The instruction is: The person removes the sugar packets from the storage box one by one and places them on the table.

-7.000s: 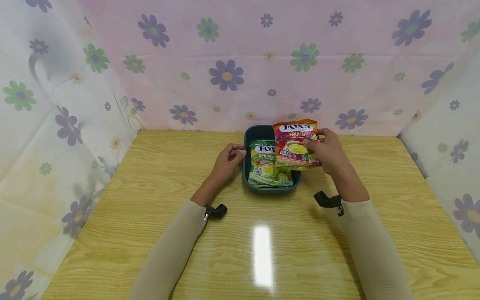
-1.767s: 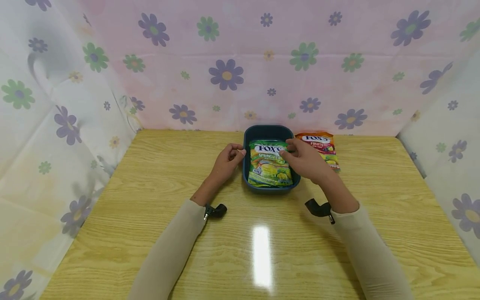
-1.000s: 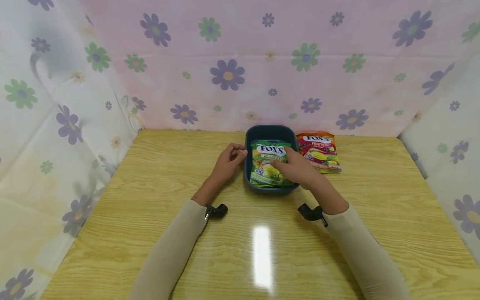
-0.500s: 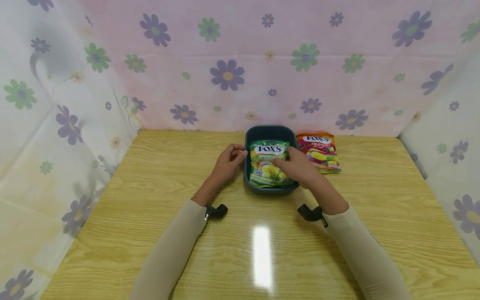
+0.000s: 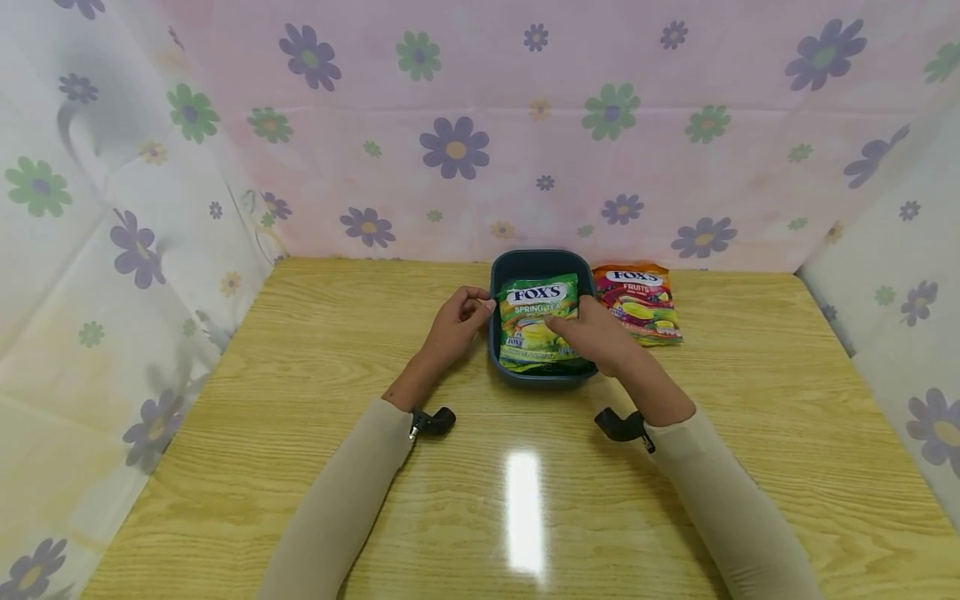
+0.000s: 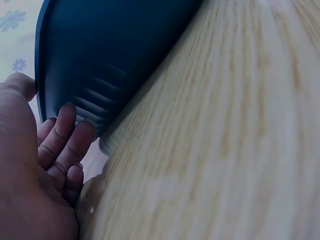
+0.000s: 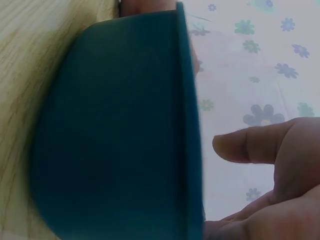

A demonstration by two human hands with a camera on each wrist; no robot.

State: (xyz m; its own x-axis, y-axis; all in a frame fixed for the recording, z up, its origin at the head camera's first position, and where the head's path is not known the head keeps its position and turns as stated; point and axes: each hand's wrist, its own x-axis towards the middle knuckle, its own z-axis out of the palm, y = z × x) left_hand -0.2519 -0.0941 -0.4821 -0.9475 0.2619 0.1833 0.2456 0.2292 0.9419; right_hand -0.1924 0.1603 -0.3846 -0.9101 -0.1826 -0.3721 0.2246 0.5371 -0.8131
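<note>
A dark blue plastic tub (image 5: 542,382) stands near the back of the table. My left hand (image 5: 452,327) holds its left side, thumb at the rim and fingertips (image 6: 82,132) against the ribbed outer wall. Inside the tub lies a green Fox's Spring Tea candy bag (image 5: 528,323), slightly tilted. My right hand (image 5: 606,340) reaches over the right rim and grips the bag's right edge, thumb on the printed front and the other fingers hidden. In the right wrist view the tub's wall (image 7: 115,130) hides the bag, and only the thumb (image 7: 247,145) and part of the hand show.
A red and orange Fox's Fruits candy bag (image 5: 636,302) lies flat on the table just right of the tub. The wooden table (image 5: 337,333) meets a flowered cloth (image 5: 375,150) behind, with more of the cloth at both sides.
The red candy bag went from my right hand inside the tub to the table at right. My right hand then took the green bag, which has since turned and lifted slightly. My left hand stayed put.
</note>
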